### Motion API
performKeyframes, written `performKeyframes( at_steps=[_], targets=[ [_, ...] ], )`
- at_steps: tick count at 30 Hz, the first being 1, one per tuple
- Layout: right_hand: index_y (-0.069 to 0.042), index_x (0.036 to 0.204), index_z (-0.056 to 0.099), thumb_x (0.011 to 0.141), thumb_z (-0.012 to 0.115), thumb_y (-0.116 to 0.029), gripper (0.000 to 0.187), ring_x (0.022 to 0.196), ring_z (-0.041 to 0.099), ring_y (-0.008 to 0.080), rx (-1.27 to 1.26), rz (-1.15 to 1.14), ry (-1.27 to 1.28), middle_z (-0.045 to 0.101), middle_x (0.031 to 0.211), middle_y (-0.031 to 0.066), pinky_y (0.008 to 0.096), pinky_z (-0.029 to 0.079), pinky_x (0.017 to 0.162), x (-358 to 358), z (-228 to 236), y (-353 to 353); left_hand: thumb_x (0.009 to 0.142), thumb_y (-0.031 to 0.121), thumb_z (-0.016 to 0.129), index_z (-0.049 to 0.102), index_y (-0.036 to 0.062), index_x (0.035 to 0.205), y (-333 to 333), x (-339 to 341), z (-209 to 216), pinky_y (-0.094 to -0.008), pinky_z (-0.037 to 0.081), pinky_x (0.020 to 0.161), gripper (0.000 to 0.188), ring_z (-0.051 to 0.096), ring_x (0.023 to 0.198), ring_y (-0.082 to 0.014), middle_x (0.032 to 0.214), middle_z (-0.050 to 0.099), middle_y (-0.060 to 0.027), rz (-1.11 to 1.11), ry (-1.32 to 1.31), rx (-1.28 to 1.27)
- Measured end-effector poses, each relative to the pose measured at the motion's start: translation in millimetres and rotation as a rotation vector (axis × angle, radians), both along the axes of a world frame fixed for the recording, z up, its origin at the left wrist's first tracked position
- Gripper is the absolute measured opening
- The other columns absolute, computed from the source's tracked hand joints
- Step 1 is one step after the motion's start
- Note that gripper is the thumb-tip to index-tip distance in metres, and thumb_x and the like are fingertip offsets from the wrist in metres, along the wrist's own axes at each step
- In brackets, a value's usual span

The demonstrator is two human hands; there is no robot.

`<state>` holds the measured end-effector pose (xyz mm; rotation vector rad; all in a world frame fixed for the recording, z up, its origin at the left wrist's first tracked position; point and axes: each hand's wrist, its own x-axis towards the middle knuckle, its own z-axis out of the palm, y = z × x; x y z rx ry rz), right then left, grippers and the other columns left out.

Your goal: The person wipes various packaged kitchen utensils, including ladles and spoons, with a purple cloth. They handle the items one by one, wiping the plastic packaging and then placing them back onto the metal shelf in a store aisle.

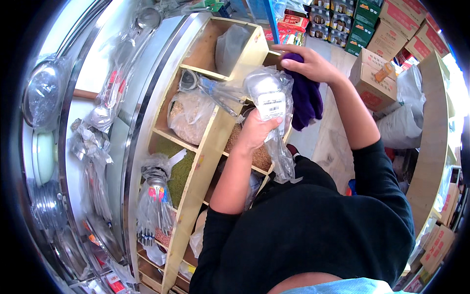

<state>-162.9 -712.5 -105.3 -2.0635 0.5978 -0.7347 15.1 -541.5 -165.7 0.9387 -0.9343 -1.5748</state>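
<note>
My left hand (255,130) grips a bagged metal ladle (264,84), its round bowl facing up and a white label on the clear wrapping. Whether the bag holds more than one ladle I cannot tell. The loose end of the wrapping hangs toward my body. Just right of the bowl, my right hand (313,64) holds a bunched purple cloth (304,100), which drapes below the palm. Its index finger is stretched out, while the other fingers are partly hidden. Bagged utensils with metal handles (215,93) lie on the wooden bin, left of the ladle.
The divided wooden bin (188,188) holds green beans (178,174), grain (262,158) and a plastic sack (188,117). More wrapped utensils (156,196) lie across it. A metal-edged shelf (132,142) runs along the left. Cardboard boxes (374,81) and white sacks (401,125) stand at right.
</note>
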Motion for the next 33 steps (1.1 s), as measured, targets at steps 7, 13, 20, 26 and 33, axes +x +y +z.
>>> performKeyframes(
  at_steps=[7,13,20,26,33],
  targets=[
    [0.000,0.097,0.060,0.082,0.068,-0.015,0.023,0.096,0.057,0.0251,-0.185,0.291,0.224,0.060,0.101,0.0115,0.0333,0.044,0.087,27.7,23.0,-13.1,0.084,-0.004,0.058,0.055,0.0003,0.113,-8.6,-2.3,-6.0,-0.0319,0.053,0.073,0.030,0.063,0.084,-0.0171,0.095,0.064,-0.0064,-0.007,-0.095,-0.010],
    [-0.002,0.089,0.058,0.082,0.067,-0.014,0.016,0.097,0.057,0.0279,-0.284,0.238,0.004,0.056,0.104,0.0130,0.0352,0.046,0.084,7.3,-19.0,18.9,0.084,-0.005,0.058,0.055,0.0012,0.114,-2.7,13.4,-10.8,-0.0313,0.053,0.074,0.031,0.063,0.083,-0.0160,0.097,0.063,-0.0060,0.120,0.011,0.014],
    [-0.005,0.085,0.061,0.076,0.068,-0.012,0.013,0.096,0.058,0.0305,-0.614,-0.121,-0.099,0.055,0.106,0.0111,0.0385,0.049,0.079,8.2,-26.8,82.8,0.083,-0.009,0.056,0.057,0.0017,0.114,3.0,6.7,-0.8,-0.0285,0.050,0.078,0.033,0.061,0.089,-0.0122,0.101,0.064,-0.0037,0.151,0.040,0.023],
    [-0.006,0.074,0.055,0.071,0.065,-0.013,0.013,0.079,0.055,0.0260,-0.749,0.207,-0.053,0.057,0.093,0.0077,0.0373,0.048,0.067,-2.4,-40.4,95.2,0.083,-0.007,0.059,0.058,0.0025,0.112,-1.8,22.7,-17.8,-0.0273,0.050,0.076,0.031,0.061,0.088,-0.0128,0.100,0.064,-0.0038,0.224,0.021,0.083],
    [-0.006,0.100,0.051,0.079,0.066,-0.021,0.029,0.082,0.059,0.0332,-0.208,0.411,0.248,0.059,0.089,0.0143,0.0417,0.048,0.070,-9.0,-66.9,120.3,0.082,-0.007,0.057,0.054,0.0020,0.118,5.1,40.2,-30.7,-0.0318,0.052,0.080,0.037,0.062,0.094,-0.0176,0.106,0.063,-0.0077,0.185,0.104,0.054]
  ],
)
